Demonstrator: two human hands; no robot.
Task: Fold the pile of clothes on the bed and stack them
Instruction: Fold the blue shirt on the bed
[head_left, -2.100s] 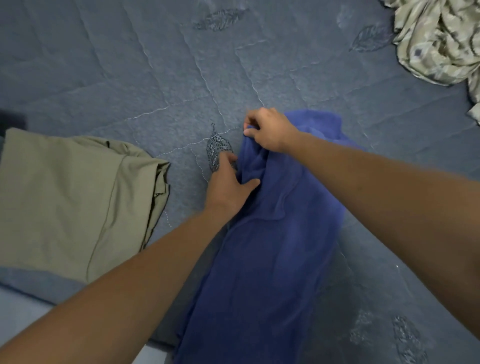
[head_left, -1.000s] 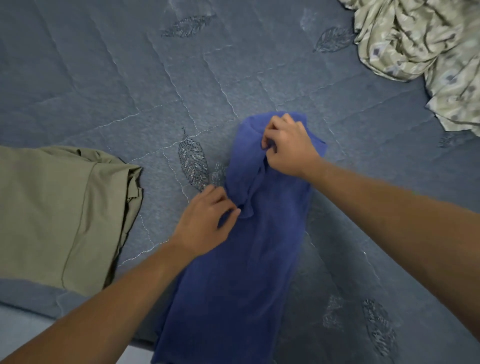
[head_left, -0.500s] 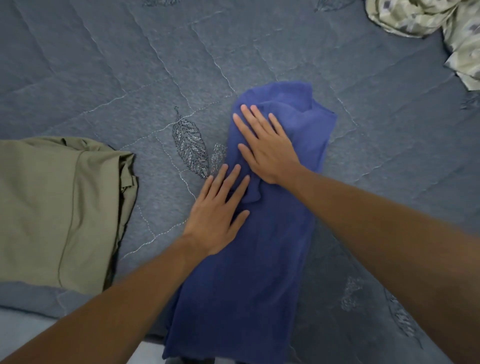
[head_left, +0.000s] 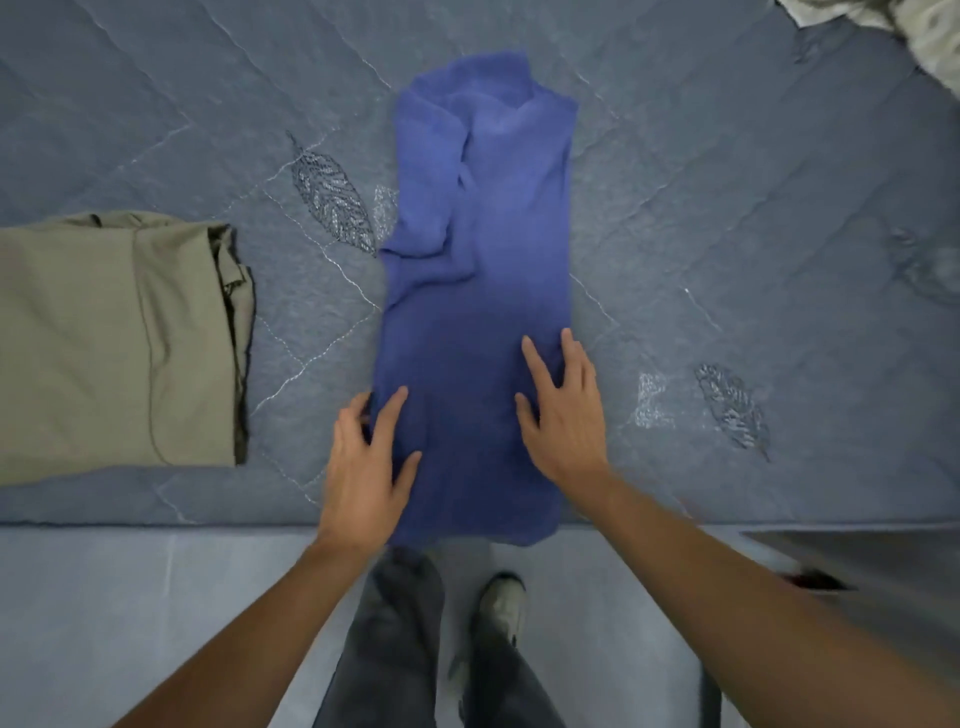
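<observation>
A: Where's the shirt (head_left: 480, 291)?

B: The blue one lies on the bed (head_left: 727, 182) as a long narrow strip, its sides already turned in, running from the near edge away from the person. The near end hangs slightly over the edge.

A: And the hands?

B: Both are on its near half. The left hand (head_left: 366, 467) lies flat at the left edge with fingers spread and nearly straight, the outer ones over the edge onto the quilt; whether they tuck under it I can't tell. The right hand (head_left: 563, 410) rests flat by the right edge, fingers straight. Neither pinches any cloth.

A: Why flat like that?

B: My guess is they're pressing the strip smooth and squaring its edges, so the next fold, end to end, comes out even.

A: Anything around it?

B: An olive garment (head_left: 114, 343), folded, sits well apart to the left, probably the start of the stack. A pale patterned cloth (head_left: 924, 31) lies crumpled at the far right corner, still to be folded. The person's legs (head_left: 395, 649) stand right by the bed.
</observation>
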